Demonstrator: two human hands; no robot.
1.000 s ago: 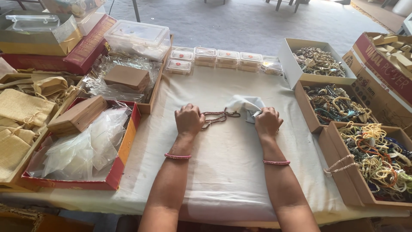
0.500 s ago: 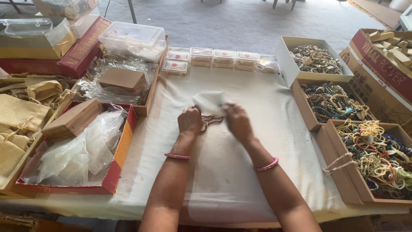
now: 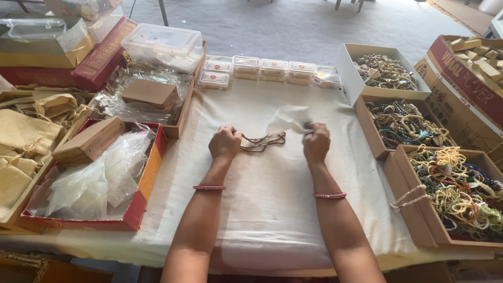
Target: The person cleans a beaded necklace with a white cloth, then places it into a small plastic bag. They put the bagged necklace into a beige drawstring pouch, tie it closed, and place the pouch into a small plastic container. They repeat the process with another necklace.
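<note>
The thin dark-red and brown beaded string (image 3: 263, 142) lies on the cream cloth-covered table (image 3: 272, 209), its long axis running left to right between my hands, loops sagging slightly toward me in the middle. It looks slender, doubled into several strands, dull reddish-brown. My left hand (image 3: 225, 144) is curled shut on its left end, knuckles up. My right hand (image 3: 316, 141) has its fingers pinched on a small translucent white pouch (image 3: 288, 118), which stands up from the cloth just beyond the string's right end. Right of the string, well apart, sit open cardboard boxes of mixed beads (image 3: 406, 124).
</note>
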